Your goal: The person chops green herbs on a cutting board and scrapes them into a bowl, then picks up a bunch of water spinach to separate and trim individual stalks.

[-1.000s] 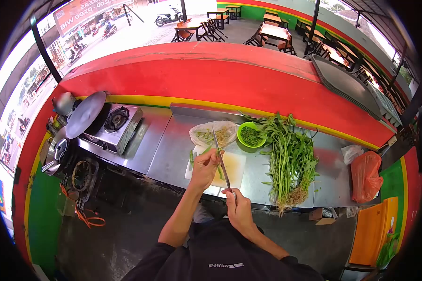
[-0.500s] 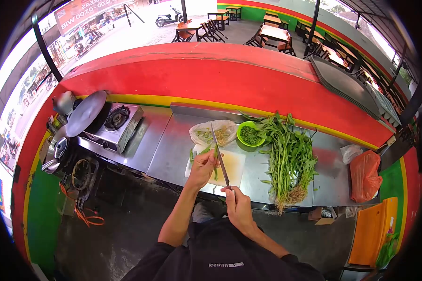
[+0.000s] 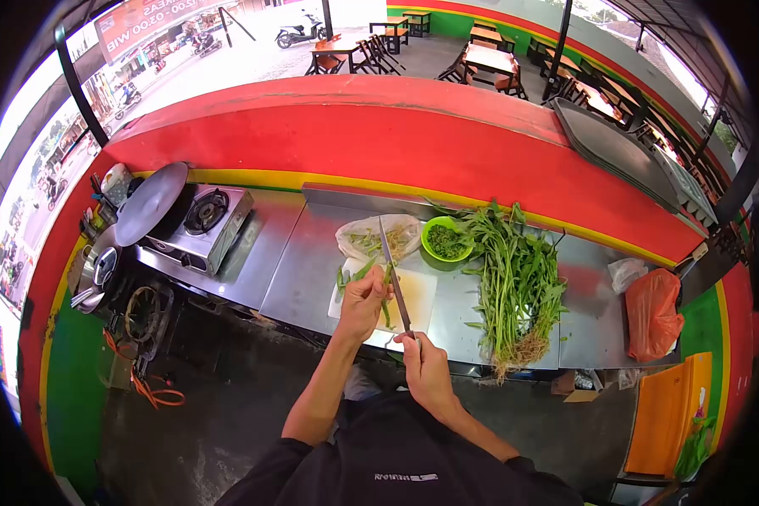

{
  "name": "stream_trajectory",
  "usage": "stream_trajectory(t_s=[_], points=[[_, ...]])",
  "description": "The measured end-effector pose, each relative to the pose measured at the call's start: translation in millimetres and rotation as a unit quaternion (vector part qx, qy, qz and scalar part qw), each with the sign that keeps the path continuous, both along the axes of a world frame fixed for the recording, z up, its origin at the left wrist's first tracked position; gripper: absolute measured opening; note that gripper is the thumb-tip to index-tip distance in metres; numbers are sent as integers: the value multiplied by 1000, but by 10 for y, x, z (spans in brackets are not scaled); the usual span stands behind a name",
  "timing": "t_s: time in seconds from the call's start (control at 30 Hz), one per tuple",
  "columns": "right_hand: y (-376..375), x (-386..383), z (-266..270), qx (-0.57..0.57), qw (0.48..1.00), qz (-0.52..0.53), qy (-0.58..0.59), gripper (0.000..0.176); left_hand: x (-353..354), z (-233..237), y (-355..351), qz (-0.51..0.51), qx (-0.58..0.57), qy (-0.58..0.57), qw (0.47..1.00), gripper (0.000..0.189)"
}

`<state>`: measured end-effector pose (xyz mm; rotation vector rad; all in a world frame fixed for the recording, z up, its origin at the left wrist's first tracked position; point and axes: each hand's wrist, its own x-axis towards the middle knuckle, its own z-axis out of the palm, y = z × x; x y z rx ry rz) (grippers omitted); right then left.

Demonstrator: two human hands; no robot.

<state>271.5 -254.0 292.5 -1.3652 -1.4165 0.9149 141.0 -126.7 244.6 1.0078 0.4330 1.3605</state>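
Note:
My left hand (image 3: 362, 308) is closed on a slim green vegetable (image 3: 387, 315), whose ends stick out above and below the fingers. In my right hand (image 3: 430, 373) is the handle of a long knife (image 3: 398, 289), its blade pointing up and away from me, right beside the vegetable. Both hands are over the front of a white cutting board (image 3: 420, 293). More green pieces (image 3: 346, 277) lie on the board's left side. Behind it sits a clear plastic bag (image 3: 406, 229) with pale green trimmings. A bright green bowl (image 3: 444, 263) of chopped greens stands to the right.
A big bundle of rooted leafy greens (image 3: 519, 287) spreads over the steel counter (image 3: 291, 244) on the right. Further right is a red plastic bag (image 3: 654, 316). At the left are a gas stove (image 3: 215, 223) and a large wok lid (image 3: 153, 202). A red wall (image 3: 354, 126) runs behind.
The view has shifted slightly. My hands, the knife and the green vegetable keep nearly the same positions.

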Motion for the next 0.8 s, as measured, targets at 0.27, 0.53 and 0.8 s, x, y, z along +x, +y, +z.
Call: stream_trajectory(t_s=[0.27, 0.53, 0.8], points=[[-14, 13, 26, -22, 999, 6, -30, 29, -49, -199, 60, -22, 20, -54, 998, 21], [-62, -49, -36, -40, 999, 20, -28, 30, -19, -14, 26, 22, -40, -100, 994, 30], [-87, -63, -130, -23, 999, 21, -14, 31, -78, 51, 68, -20, -9, -90, 996, 34]])
